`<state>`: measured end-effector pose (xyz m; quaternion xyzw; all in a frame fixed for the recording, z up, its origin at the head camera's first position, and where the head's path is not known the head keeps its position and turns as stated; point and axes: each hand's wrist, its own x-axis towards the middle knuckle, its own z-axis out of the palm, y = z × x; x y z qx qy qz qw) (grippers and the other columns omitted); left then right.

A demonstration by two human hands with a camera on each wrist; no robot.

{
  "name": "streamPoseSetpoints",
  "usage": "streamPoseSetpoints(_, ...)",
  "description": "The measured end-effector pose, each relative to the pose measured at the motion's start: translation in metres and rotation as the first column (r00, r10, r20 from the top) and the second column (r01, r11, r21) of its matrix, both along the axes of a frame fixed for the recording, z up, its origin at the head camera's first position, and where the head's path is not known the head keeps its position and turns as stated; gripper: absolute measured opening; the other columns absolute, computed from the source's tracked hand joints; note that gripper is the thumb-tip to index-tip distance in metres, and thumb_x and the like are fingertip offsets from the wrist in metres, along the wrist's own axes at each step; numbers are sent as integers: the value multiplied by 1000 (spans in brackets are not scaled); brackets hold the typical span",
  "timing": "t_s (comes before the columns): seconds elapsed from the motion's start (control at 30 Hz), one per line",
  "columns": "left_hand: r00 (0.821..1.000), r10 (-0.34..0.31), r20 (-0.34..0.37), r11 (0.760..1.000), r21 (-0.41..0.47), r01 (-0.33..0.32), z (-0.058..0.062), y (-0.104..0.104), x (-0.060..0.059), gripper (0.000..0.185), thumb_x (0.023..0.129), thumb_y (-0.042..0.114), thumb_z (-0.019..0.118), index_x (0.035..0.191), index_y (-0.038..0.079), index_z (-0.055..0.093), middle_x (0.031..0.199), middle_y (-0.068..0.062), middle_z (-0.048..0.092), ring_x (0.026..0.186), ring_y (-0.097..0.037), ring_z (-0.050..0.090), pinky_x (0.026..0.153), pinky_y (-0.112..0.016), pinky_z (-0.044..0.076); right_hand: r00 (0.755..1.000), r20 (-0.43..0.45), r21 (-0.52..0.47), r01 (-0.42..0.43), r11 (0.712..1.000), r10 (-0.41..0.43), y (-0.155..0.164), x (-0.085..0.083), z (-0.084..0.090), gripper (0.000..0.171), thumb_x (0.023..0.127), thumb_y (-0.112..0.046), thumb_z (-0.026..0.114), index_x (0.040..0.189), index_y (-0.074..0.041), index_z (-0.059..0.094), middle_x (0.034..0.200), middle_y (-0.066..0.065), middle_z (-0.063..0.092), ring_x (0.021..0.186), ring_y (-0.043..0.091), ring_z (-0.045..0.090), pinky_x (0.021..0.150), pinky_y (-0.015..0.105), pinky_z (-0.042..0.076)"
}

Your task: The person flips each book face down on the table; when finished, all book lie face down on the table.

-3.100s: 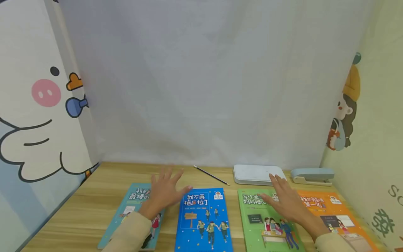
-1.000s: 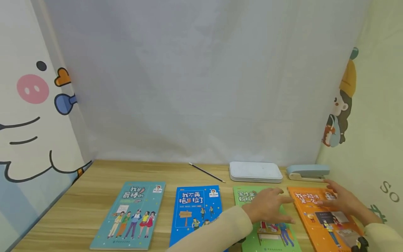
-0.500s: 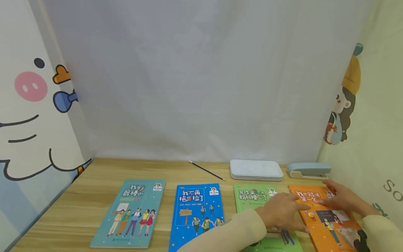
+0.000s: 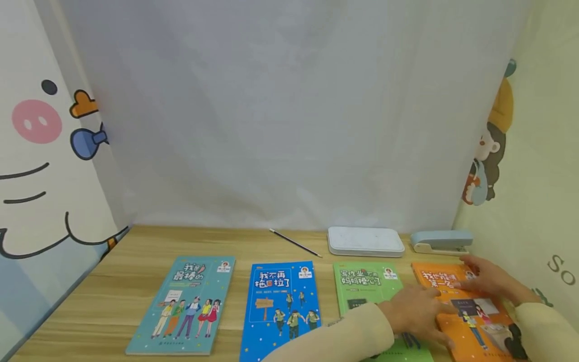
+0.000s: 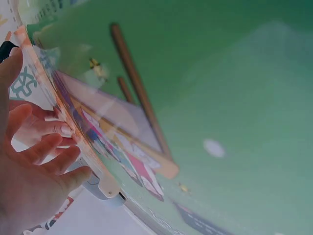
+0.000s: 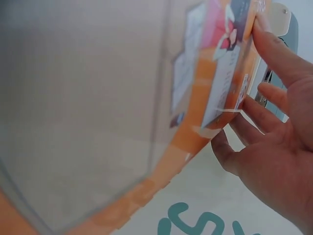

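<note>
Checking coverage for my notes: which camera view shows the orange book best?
The head view: it shows most of the orange book, including title characters, though the left hand and right hand overlap it. The right wrist view gives only a cropped close-up; the left wrist view, a narrow strip beyond the green book.

On the teal book (image 4: 183, 301) we read the title 我是最棒的, and on the blue book (image 4: 280, 301) 我不再拖拉了, with a small red picture set between 拖 and 拉. The green book (image 4: 368, 289) gives us 写作业不用妈妈操心了. On the orange book (image 4: 461, 306) we make out 我也能 and, below it, 第一名; the rest of its first line is too blurred for us. The right-hand wall (image 4: 538, 201) carries the letters "SO" (image 4: 561, 270). The smaller print on all four covers is too small for us to read.
</note>
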<state>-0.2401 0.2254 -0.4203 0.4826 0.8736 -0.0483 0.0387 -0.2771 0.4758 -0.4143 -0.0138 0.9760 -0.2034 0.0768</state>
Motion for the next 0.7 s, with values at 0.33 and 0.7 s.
streamPoseSetpoints(0.33, 998, 22, 50, 998, -54, -19, -3, 3, 4, 59, 89, 73, 51, 145, 58, 38, 149, 24, 38, 132, 3, 40, 107, -19, 35, 1000, 12, 4, 18, 1000, -18, -6, -3, -2, 101, 80, -50, 79, 138, 19, 34, 135, 49, 39, 114, 61, 49, 94, 70, 46)
streamPoseSetpoints(0.7, 998, 0, 57, 997, -73, 5, -3, 4, 3, 62, 87, 75, 53, 144, 59, 38, 149, 26, 37, 132, -1, 39, 105, -24, 36, 1000, 17, -6, 7, 1000, -7, -6, -6, 1, 99, 82, -47, 79, 139, 19, 33, 133, 47, 41, 109, 56, 53, 95, 69, 46)
